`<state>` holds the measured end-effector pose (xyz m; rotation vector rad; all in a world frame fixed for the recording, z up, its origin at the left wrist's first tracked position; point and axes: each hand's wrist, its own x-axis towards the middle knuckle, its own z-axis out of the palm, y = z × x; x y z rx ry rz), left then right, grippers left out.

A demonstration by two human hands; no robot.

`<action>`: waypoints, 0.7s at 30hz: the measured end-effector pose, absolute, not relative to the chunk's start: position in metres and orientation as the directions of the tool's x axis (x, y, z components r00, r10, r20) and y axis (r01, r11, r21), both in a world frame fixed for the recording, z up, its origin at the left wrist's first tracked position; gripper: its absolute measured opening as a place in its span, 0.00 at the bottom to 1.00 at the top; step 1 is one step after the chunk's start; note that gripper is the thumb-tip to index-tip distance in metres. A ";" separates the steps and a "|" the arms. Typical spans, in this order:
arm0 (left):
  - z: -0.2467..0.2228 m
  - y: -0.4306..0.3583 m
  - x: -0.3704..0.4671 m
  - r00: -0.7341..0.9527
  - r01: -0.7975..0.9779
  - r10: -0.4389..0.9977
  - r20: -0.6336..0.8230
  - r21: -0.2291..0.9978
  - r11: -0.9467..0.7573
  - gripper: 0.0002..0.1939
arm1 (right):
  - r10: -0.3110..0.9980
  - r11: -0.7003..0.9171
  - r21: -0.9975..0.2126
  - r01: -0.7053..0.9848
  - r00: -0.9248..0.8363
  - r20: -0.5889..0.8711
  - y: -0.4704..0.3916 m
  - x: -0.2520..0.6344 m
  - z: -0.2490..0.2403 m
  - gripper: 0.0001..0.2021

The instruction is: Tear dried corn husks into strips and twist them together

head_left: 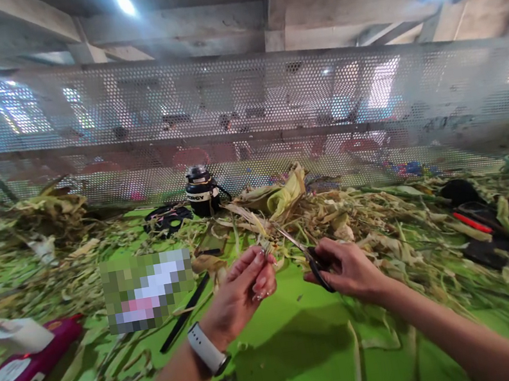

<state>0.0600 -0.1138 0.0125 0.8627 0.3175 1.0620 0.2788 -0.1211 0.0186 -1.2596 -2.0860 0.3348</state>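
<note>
My left hand [248,277], with a pale watch strap [206,349] at the wrist, is closed in a pinch. Between its fingertips is a small pale dried plant piece [265,244], partly hidden by the fingers. My right hand [348,266] grips black-handled scissors [316,264], whose metal blades point up and left toward the pinched piece. Whether the blades touch it I cannot tell. Dried leaves that look like husks [284,195] lie just beyond both hands.
Leaf scraps [387,227] cover much of the green table [284,367]. A black jar-shaped bottle [203,192] stands at the back before a perforated metal screen [240,102]. At left lie a magenta power strip [44,362] with a white plug and a black stick [184,313].
</note>
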 end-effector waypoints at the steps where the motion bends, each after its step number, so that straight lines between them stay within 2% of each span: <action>1: 0.012 -0.114 0.060 0.482 -0.626 0.862 0.156 0.750 0.214 0.07 | 0.857 0.503 -0.533 0.681 -0.312 0.410 -0.121 0.279 0.018 0.16; 6: 0.014 -0.116 0.061 0.488 -0.609 0.860 0.151 0.765 0.211 0.08 | 0.866 0.484 -0.576 0.659 -0.268 0.422 -0.119 0.278 0.015 0.18; 9: 0.013 -0.114 0.060 0.476 -0.581 0.866 0.153 0.794 0.178 0.09 | 0.881 0.449 -0.644 0.619 -0.187 0.435 -0.117 0.278 0.016 0.18; 13: 0.015 -0.108 0.056 0.396 -0.389 0.900 0.184 0.921 -0.017 0.11 | 0.914 0.399 -0.719 0.569 -0.184 0.362 -0.119 0.280 0.026 0.17; 17: 0.020 -0.104 0.052 0.271 -0.109 0.919 0.286 0.958 -0.265 0.12 | 0.925 0.380 -0.638 0.670 -0.286 0.250 -0.122 0.283 0.037 0.16; 21: 0.020 -0.103 0.049 0.294 0.063 0.901 0.320 0.934 -0.352 0.11 | 0.918 0.390 -0.540 0.745 -0.357 0.171 -0.122 0.285 0.039 0.16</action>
